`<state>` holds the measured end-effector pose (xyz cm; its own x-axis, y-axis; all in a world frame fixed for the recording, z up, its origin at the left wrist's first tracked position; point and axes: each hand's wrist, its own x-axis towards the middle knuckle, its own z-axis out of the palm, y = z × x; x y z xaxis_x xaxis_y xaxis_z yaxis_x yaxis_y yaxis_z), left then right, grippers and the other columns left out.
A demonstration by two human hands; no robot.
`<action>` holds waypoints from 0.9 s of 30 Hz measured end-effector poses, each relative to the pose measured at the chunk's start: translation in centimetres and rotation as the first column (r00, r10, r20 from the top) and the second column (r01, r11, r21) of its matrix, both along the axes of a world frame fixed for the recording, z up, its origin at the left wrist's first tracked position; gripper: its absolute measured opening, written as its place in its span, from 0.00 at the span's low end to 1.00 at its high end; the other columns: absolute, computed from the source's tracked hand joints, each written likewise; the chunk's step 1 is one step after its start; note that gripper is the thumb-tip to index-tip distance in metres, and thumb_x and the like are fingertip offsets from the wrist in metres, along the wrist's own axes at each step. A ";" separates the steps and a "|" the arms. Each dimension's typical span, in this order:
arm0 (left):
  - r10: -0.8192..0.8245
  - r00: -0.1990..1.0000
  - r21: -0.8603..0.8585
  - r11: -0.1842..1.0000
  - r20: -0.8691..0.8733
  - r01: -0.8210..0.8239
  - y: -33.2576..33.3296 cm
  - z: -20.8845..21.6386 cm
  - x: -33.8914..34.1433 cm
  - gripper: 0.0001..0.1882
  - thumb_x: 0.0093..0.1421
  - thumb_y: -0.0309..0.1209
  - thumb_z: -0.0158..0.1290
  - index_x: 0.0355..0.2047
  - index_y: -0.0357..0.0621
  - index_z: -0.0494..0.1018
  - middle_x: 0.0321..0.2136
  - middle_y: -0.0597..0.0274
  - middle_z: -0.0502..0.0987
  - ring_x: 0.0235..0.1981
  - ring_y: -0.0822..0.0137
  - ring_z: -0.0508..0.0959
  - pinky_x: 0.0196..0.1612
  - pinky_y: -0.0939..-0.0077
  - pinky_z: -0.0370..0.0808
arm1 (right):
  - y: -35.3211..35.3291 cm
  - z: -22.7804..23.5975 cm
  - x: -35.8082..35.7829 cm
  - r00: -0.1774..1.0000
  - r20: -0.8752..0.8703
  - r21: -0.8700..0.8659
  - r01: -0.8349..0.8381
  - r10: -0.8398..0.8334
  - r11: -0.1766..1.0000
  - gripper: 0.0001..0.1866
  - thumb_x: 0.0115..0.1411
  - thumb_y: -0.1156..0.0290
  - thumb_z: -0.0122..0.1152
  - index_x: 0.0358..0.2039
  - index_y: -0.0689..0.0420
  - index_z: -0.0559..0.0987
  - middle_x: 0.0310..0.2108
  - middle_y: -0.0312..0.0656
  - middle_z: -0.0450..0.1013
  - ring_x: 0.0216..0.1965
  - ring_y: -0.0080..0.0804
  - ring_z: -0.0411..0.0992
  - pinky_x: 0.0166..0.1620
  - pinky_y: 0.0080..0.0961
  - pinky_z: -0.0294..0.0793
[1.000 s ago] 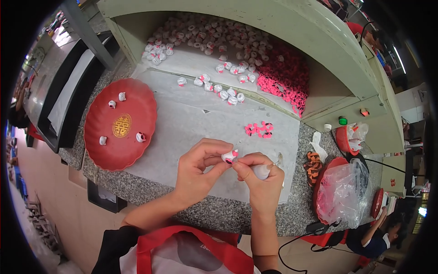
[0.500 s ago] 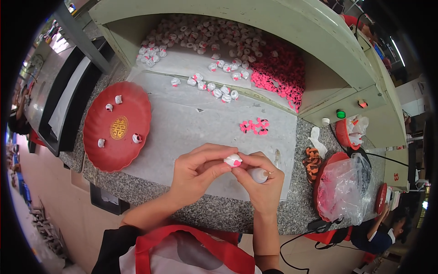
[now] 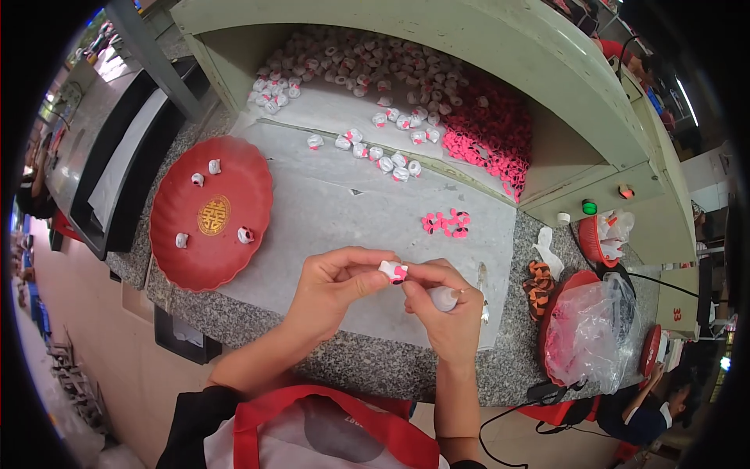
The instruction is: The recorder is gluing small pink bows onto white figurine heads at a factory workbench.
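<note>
My left hand (image 3: 332,288) pinches a small white figure (image 3: 391,269) with a pink patch and a darker spot, between thumb and fingertips. My right hand (image 3: 447,316) holds a small whitish squeeze bottle (image 3: 445,298) with a thin tip against its palm. Its index finger and thumb reach to the right side of the figure; whether they grip it I cannot tell. Beyond my hands, a cluster of small pink pieces (image 3: 447,223) lies on the white sheet (image 3: 328,205). Several similar white figures (image 3: 387,163) sit farther back.
At left stands a red scalloped plate (image 3: 176,215) with several figures. A shelf (image 3: 539,70) overhangs the back, holding piled white figures (image 3: 351,66) and pink pieces (image 3: 488,148). A plastic bag (image 3: 590,324), red basket (image 3: 591,240) and patterned scrunchie (image 3: 537,289) lie at right.
The white figure has turned between my fingers, so a darker spot now shows beside its pink patch. My right thumb has drawn slightly back. The whole view has shifted a little.
</note>
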<state>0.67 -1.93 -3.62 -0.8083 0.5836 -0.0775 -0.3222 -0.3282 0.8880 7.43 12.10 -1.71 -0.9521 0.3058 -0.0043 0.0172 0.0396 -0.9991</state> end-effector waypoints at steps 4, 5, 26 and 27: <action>0.054 0.991 0.036 0.998 0.122 -0.059 0.3 0.5 0.7 0.11 0.51 0.19 0.50 0.37 0.32 0.69 0.32 0.53 0.73 0.34 0.67 0.75 0.38 0.77 0.73 | -0.7 -0.5 0.1 0.960 -0.252 0.072 0.149 -0.126 0.986 0.12 0.45 0.85 0.58 0.33 0.63 0.73 0.32 0.45 0.71 0.26 0.22 0.70 0.26 0.13 0.68; 0.064 0.998 0.015 0.998 0.024 -0.065 0.3 0.9 1.0 0.11 0.51 0.19 0.51 0.37 0.32 0.69 0.31 0.54 0.73 0.33 0.67 0.75 0.37 0.77 0.74 | -0.7 -0.9 0.1 0.944 -0.326 0.112 0.101 -0.059 0.989 0.12 0.46 0.85 0.58 0.33 0.63 0.72 0.33 0.46 0.70 0.26 0.23 0.70 0.25 0.13 0.69; -0.199 0.545 -0.557 0.009 -0.815 -0.830 0.7 -5.0 -16.9 0.17 0.46 0.25 0.54 0.39 0.43 0.71 0.33 0.53 0.71 0.35 0.57 0.72 0.37 0.66 0.70 | -1.3 -1.9 0.9 0.984 0.154 0.011 0.086 -0.087 0.996 0.12 0.47 0.80 0.57 0.34 0.60 0.68 0.30 0.38 0.66 0.23 0.20 0.68 0.25 0.15 0.69; -0.218 0.626 -0.636 -0.029 -0.749 -0.771 0.7 -5.4 -17.2 0.17 0.46 0.25 0.54 0.39 0.42 0.70 0.32 0.54 0.71 0.33 0.57 0.73 0.36 0.66 0.70 | -1.1 -1.9 1.3 0.984 0.118 0.016 0.130 -0.131 0.991 0.14 0.47 0.81 0.56 0.36 0.60 0.67 0.30 0.38 0.66 0.24 0.21 0.68 0.25 0.16 0.69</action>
<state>-16.50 -1.19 -8.99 -0.9650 0.0836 0.2484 0.1552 0.9460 0.2845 8.73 11.02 -3.56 -0.8968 0.4282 -0.1114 0.1409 0.0376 -0.9893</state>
